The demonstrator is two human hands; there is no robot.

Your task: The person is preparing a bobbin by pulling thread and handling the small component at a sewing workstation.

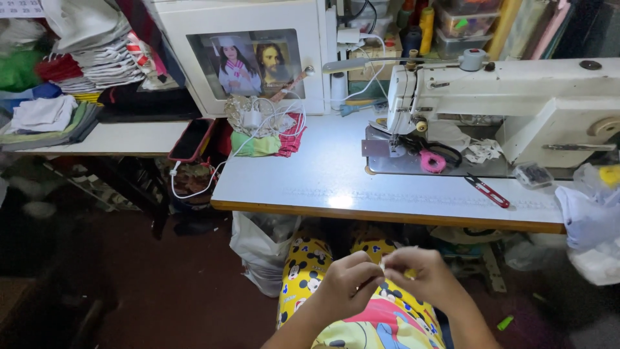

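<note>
Head view, left hand [349,281] and right hand [423,274] grips pinching small white piece [389,263], over lap.

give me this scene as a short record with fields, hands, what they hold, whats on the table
left hand: pinching a small white piece, over the lap
right hand: pinching the same white piece
table: pale top, wooden edge
sewing machine: white, at the right of the table
scissors: pink handles, on the machine bed
snips: red, on the table near the front edge
charger cable: white, hanging off the left edge
</note>
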